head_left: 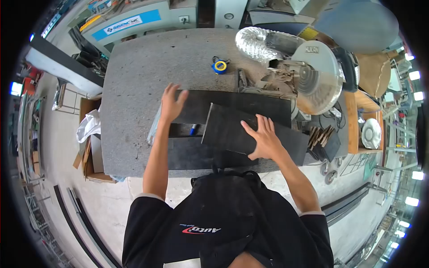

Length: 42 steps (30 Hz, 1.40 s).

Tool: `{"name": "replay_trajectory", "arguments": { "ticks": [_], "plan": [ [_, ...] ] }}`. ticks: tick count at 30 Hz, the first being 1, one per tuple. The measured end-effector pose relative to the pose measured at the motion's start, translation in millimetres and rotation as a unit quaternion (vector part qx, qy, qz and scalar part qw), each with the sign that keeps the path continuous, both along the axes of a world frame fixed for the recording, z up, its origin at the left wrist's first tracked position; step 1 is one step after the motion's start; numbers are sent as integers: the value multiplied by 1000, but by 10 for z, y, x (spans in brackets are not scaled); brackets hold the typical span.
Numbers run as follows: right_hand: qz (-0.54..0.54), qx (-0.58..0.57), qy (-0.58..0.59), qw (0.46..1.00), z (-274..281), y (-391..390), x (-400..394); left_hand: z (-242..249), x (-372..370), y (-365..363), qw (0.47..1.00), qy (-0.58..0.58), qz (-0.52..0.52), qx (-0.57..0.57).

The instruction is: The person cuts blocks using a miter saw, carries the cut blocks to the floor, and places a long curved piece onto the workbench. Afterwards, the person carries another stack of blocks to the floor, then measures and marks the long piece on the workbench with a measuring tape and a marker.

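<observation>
With both hands spread flat, the left hand [172, 103] presses a long dark flat board [250, 105] on the grey workbench [134, 89] while the right hand [264, 137] steadies an overlapping dark panel [232, 131], neither yet under the circular chop saw [315, 80].

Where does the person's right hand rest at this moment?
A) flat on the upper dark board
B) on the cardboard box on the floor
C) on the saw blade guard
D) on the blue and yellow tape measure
A: the right hand lies flat, fingers spread, on the upper dark board, apart from the tape measure and the saw.
</observation>
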State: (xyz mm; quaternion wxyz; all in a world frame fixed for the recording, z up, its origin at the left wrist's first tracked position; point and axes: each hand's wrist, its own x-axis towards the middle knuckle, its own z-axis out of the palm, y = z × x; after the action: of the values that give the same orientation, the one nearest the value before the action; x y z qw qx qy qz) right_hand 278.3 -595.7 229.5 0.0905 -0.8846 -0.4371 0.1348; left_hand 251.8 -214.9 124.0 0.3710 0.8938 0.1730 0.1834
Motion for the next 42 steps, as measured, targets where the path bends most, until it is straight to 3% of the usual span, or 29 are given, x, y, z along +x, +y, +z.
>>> {"name": "replay_trajectory", "arguments": {
  "ticks": [3,8,12,15,16,18,20,22,24,26,33,35,37,41,42],
  "plan": [
    [45,-5,-6,999,-177,525,135,-105,-539,388,995,23,93,-12],
    [115,-16,-48,992,-559,1489,317,-289,-1011,479,963,107,183,-167],
    [67,34,-24,997,-951,1855,449,-466,-915,368,980,123,154,-40],
    [66,95,-21,993,-984,1620,383,-440,-707,329,979,129,144,-61],
    [58,71,-12,996,-910,1459,341,-450,-648,317,977,133,166,-15],
    [23,50,-34,998,-933,1032,256,-461,-613,301,976,120,167,-69],
    [-17,33,-58,998,-1024,595,242,-543,-648,301,978,116,169,-41],
    [-62,80,-149,984,-1137,176,249,-560,-667,282,980,126,155,-21],
    [-92,131,-136,978,-1181,-118,318,-551,-677,269,978,150,141,-22],
    [-92,141,-136,976,-1174,-208,375,-745,-671,352,978,121,167,23],
    [-76,173,-154,970,-1269,-383,464,-671,-736,331,966,177,141,124],
    [-76,173,-149,971,-1267,-389,459,-657,-745,282,968,204,142,27],
    [-69,188,-149,968,-1269,-377,446,-720,-751,271,971,180,156,13],
    [-149,204,-128,959,-1134,-337,361,-728,-780,199,971,148,187,-5],
    [-219,198,-125,947,-1097,-330,314,-704,-779,179,973,128,190,-32]
  ]
}}
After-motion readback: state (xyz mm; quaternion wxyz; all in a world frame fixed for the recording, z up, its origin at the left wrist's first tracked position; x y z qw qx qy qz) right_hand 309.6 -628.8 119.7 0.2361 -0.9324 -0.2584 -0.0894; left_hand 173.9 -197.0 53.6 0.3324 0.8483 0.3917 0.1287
